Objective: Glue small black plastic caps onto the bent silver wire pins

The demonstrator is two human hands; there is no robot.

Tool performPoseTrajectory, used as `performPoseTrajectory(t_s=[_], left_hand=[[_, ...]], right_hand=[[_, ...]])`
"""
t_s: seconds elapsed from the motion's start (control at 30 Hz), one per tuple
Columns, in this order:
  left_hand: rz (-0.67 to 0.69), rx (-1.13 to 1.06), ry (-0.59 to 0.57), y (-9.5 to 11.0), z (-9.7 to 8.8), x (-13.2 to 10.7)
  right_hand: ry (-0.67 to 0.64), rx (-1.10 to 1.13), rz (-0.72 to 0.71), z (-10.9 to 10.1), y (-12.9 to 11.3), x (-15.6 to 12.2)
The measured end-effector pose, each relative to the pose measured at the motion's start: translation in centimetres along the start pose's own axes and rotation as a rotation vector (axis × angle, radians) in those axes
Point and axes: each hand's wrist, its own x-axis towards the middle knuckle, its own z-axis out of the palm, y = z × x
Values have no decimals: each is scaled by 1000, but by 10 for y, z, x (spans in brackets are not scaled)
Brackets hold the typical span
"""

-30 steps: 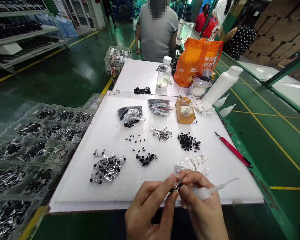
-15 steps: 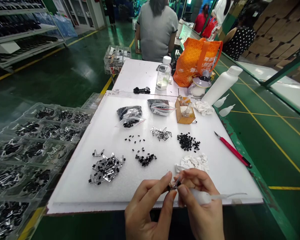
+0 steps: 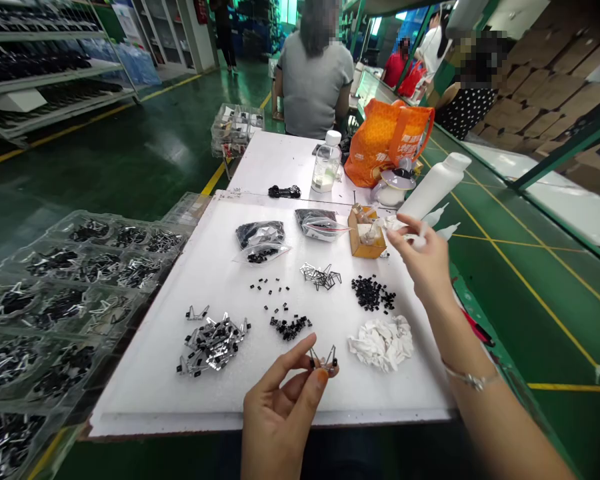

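Observation:
My left hand (image 3: 285,407) pinches a small bent metal clip (image 3: 324,360) with two upright prongs and black end pieces, above the front of the white board. At the right, my right hand (image 3: 423,257) is raised beside the crumpled white tissue and a small wooden box (image 3: 367,240). Its fingers curl around a pale dropper bottle (image 3: 419,241), mostly hidden by the hand. Left of my left hand lies a pile of metal clips with black ends (image 3: 214,343). Small black caps (image 3: 291,327) form a heap behind it. Several bare metal clips (image 3: 321,275) lie farther back.
White tissue (image 3: 383,343) and another heap of black caps (image 3: 373,293) lie on the right. Two plastic bags of parts (image 3: 260,240) lie behind. A tall white bottle (image 3: 435,187) and an orange bag (image 3: 385,143) stand at the back. Compartment trays (image 3: 90,293) line the left; a person (image 3: 315,87) sits ahead.
My right hand has left the clip and moved up and right, beside the wooden box and tissue. My left hand keeps the clip, now seen with its prongs upright. The view has shifted slightly.

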Motion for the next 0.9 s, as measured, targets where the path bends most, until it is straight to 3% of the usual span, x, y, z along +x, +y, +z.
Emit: performPoseTrajectory(t_s=[0.07, 0.13, 0.53, 0.63, 0.7, 0.73, 0.8, 0.9], left_hand=[[18, -3, 15, -1, -3, 2], [46, -6, 35, -1, -7, 3], [143, -10, 24, -3, -10, 4], [166, 6, 26, -2, -11, 3], [173, 14, 29, -2, -12, 3], [178, 15, 27, -2, -12, 3], [190, 13, 15, -2, -11, 3], [205, 10, -8, -3, -9, 3]], right_hand=[[-73, -42, -34, 10, 3, 28], [-105, -80, -65, 18, 0, 38], [48, -162, -131, 18, -4, 27], [260, -110, -146, 11, -26, 6], [421, 75, -120, 1, -50, -20], [385, 251, -65, -4, -63, -36], [114, 559, 124, -15, -82, -69], [-54, 593, 223, -25, -92, -106]])
